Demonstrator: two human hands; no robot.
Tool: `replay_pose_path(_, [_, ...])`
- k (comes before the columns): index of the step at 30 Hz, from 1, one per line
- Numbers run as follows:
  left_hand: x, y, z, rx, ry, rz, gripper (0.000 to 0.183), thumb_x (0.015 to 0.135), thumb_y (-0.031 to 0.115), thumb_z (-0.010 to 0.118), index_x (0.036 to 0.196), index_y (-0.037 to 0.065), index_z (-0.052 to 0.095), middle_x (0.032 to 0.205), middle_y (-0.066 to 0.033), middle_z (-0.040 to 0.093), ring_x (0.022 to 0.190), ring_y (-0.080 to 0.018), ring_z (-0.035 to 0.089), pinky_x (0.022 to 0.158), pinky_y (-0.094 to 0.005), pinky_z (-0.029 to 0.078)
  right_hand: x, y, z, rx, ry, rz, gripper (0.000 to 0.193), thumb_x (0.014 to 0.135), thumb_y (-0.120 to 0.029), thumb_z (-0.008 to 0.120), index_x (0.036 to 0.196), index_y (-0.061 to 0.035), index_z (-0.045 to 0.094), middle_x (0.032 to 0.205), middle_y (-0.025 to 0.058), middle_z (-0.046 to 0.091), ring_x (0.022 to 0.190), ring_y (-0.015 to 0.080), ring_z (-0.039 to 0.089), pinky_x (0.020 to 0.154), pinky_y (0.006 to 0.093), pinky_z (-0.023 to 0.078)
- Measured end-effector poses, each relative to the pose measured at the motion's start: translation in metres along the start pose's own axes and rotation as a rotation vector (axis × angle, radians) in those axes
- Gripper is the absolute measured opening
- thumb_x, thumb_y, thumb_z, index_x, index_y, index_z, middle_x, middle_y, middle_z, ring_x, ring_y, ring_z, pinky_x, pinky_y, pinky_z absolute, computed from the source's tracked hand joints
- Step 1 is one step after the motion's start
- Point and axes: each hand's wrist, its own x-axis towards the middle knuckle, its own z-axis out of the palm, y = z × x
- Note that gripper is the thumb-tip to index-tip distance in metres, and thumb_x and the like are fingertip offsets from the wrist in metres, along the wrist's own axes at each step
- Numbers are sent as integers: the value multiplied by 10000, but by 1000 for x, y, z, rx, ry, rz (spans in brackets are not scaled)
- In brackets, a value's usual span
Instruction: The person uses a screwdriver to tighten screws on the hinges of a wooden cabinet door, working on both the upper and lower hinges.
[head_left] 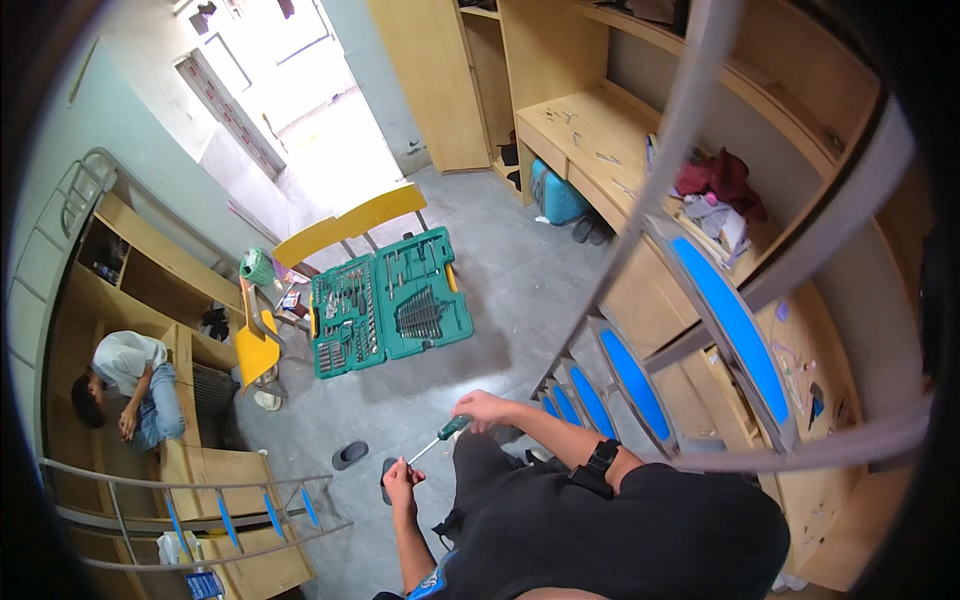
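A screwdriver (454, 428) with a dark green handle and a bright metal shaft lies slantwise between my two hands, over my lap. The fingers of my right hand (484, 408) close on the end of its handle. At the other end, my left hand (401, 478) pinches the tip of the shaft; whatever else may be in those fingers is too small to make out. Ahead of me an open green tool case (440, 345) rests on yellow chairs (350, 222). Sockets and small bits fill its left half, and a row of wrenches its right half.
Bunk ladders with blue steps rise at my right (722, 322) and lower left (228, 520). A dark slipper (350, 456) lies on the grey floor. A blue suitcase (560, 192) stands by the wooden desk (580, 125). Another person (135, 375) sits at far left.
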Motion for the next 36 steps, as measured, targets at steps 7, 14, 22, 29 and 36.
replay_pose_path(7, [206,39,78,285,-207,-30,458,907,329,521,539,59,482,486,-12,477,453,-104,481,458,-266,389,94,-26,-118,260,315,158,215,827,-259,557,874,-53,598,594,46,510,465,136,526,408,257,429])
replay_pose_path(14, [337,163,247,810,-936,162,453,891,348,517,623,-12,583,520,-39,548,470,-118,505,476,-290,404,147,-47,-247,903,766,65,149,790,-213,567,753,-71,545,605,63,531,464,160,485,396,282,377])
replay_pose_path(22, [388,173,392,771,-1151,-60,447,856,351,550,568,11,576,521,-57,575,502,-130,544,545,-302,440,210,-80,-358,1034,716,149,137,779,-206,572,789,-69,574,640,54,557,509,175,505,435,322,428])
replay_pose_path(29, [475,189,487,640,-904,-377,389,873,301,574,634,-6,591,553,-60,591,532,-105,587,521,-248,470,237,-98,-480,1038,530,265,177,799,-249,561,860,-85,591,712,49,589,541,174,529,448,300,415])
replay_pose_path(36, [553,217,545,669,-733,-391,341,862,268,561,712,-30,628,618,-64,614,562,-114,554,576,-261,449,206,-161,-605,996,424,250,152,809,-231,596,815,-80,603,644,33,550,498,128,482,434,245,376])
